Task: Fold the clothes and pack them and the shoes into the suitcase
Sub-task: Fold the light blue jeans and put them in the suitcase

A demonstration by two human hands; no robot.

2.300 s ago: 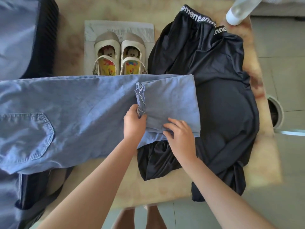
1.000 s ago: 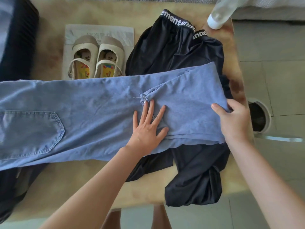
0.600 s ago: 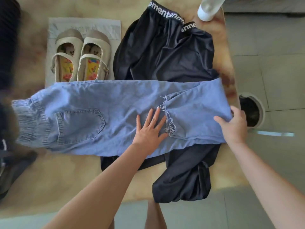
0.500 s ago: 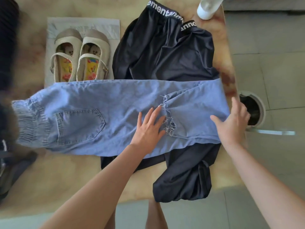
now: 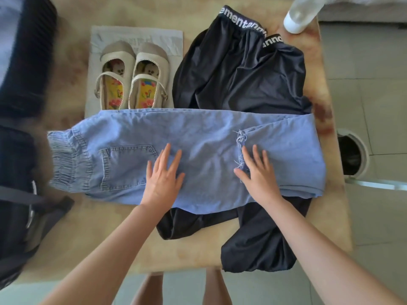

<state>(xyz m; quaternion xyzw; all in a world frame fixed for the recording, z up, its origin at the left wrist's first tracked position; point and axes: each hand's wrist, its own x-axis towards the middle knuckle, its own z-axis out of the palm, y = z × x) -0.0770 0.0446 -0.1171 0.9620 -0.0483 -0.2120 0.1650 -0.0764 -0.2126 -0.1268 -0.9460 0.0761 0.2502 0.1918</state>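
Light blue jeans [image 5: 198, 139] lie flat across the table, waistband at the left, the leg ends folded back with a frayed hem near the middle right. My left hand [image 5: 164, 175] presses flat on the jeans beside the back pocket. My right hand [image 5: 257, 172] lies flat with straight fingers on the folded part at the frayed hem. Black trousers [image 5: 240, 69] with a white-lettered waistband lie under the jeans and hang over the near edge. A pair of beige strap shoes [image 5: 132, 78] stands on a white sheet behind the jeans. The dark suitcase [image 5: 19, 62] lies at the left edge.
A clear bottle with a white cap [image 5: 297, 16] stands at the far right corner of the tan table [image 5: 92, 238]. A round bin [image 5: 352, 155] sits on the tiled floor to the right. My legs show below the near table edge.
The jeans were dragged right until the waistband came onto the table. My right hand let go of the folded end and came onto the fold; my left hand slid left toward the pocket.
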